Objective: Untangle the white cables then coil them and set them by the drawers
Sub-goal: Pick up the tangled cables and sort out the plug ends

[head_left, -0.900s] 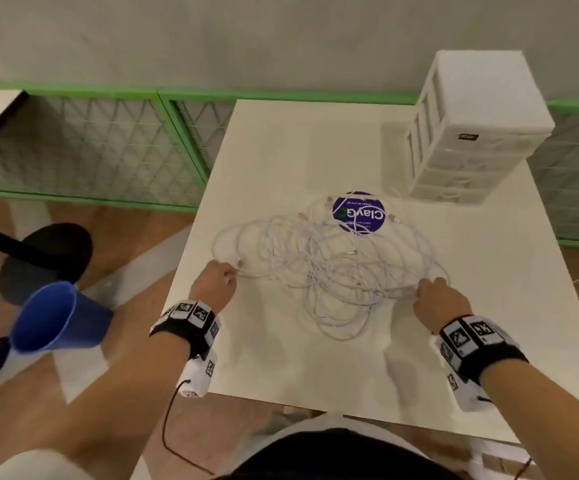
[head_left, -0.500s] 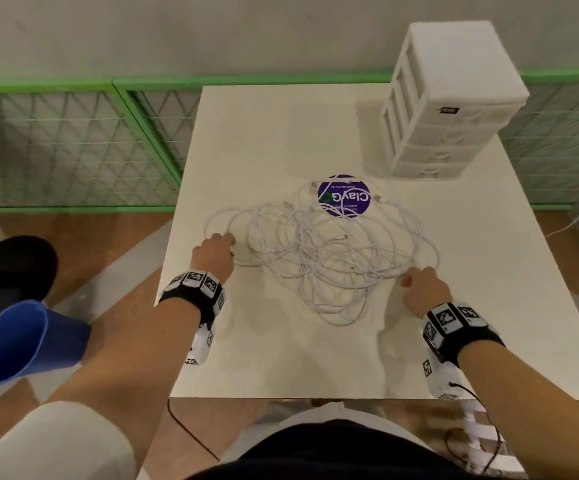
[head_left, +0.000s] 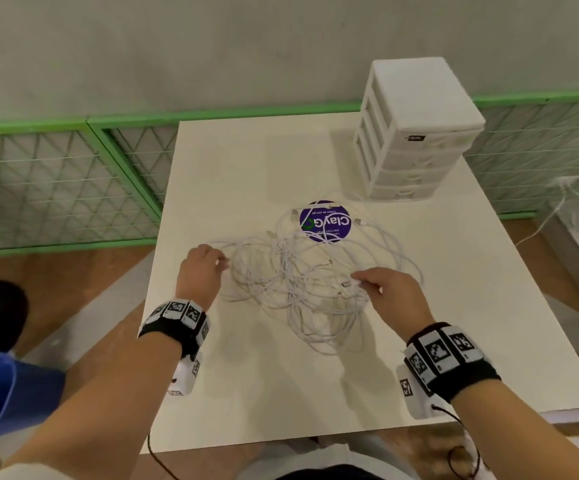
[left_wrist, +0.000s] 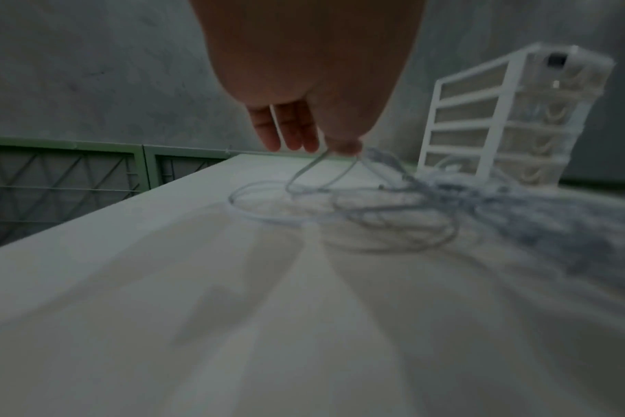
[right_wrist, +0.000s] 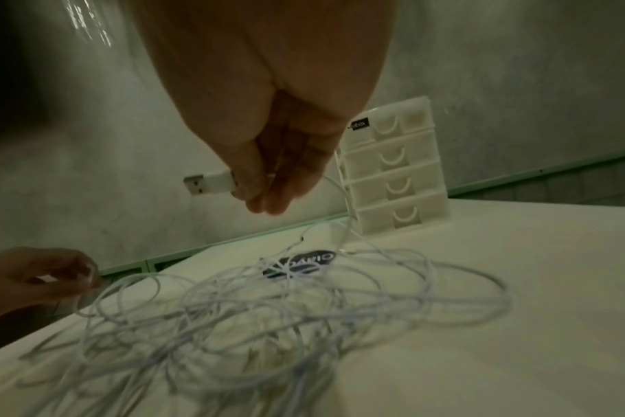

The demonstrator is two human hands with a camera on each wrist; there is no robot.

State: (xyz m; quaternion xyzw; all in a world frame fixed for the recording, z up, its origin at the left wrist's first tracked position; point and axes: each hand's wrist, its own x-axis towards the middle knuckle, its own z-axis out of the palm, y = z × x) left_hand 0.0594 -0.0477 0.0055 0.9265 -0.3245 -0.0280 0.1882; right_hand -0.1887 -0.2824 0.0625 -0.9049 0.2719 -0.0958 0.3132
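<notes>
A tangle of thin white cables (head_left: 302, 278) lies in loose loops on the white table (head_left: 246, 375), partly over a round purple sticker (head_left: 325, 221). My left hand (head_left: 200, 271) pinches a cable loop (left_wrist: 314, 172) at the tangle's left edge, lifted off the table. My right hand (head_left: 390, 292) pinches a white USB plug (right_wrist: 211, 183) at the right side of the tangle, its cable trailing down into the heap (right_wrist: 268, 324). The white drawer unit (head_left: 416, 133) stands at the table's far right corner.
A green-framed mesh fence (head_left: 56, 181) runs behind and left of the table. A blue cup (head_left: 1, 400) sits low at the left, off the table. Another white cable (head_left: 551, 216) hangs at the right, off the table. Bare table top shows near me and on the far side.
Both hands have moved inward over the tangle and lifted. The right hand now holds a USB plug up off the table. The left hand has raised a loop.
</notes>
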